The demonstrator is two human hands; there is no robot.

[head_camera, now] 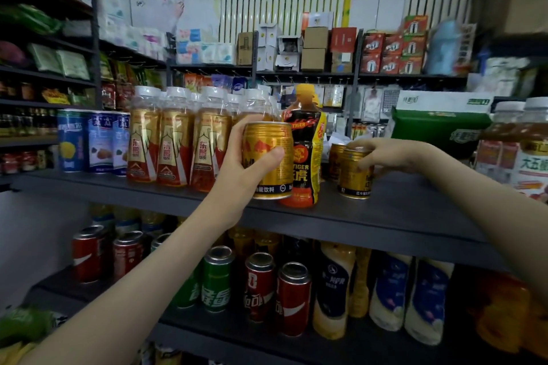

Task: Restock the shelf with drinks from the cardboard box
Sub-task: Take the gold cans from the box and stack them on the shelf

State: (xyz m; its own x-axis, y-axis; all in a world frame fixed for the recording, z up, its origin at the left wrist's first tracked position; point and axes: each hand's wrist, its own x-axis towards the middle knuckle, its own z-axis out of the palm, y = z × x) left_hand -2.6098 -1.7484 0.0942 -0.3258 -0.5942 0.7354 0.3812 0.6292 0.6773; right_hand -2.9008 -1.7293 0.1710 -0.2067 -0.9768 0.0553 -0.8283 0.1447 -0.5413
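My left hand (241,167) grips a gold drink can (274,157) and holds it upright just above the front of the dark upper shelf (400,210), in front of a black and orange Tiger bottle (307,154). My right hand (385,154) holds the top of a second gold can (354,178) that stands on the same shelf. A third gold can (335,160) stands just behind it. The cardboard box is out of view.
Gold and red bottles (175,142) and blue cans (99,142) fill the shelf's left part. A green and white pack (439,124) and more bottles (519,139) stand at the right. Bare shelf lies right of the gold cans. Cola and green cans (216,278) line the lower shelf.
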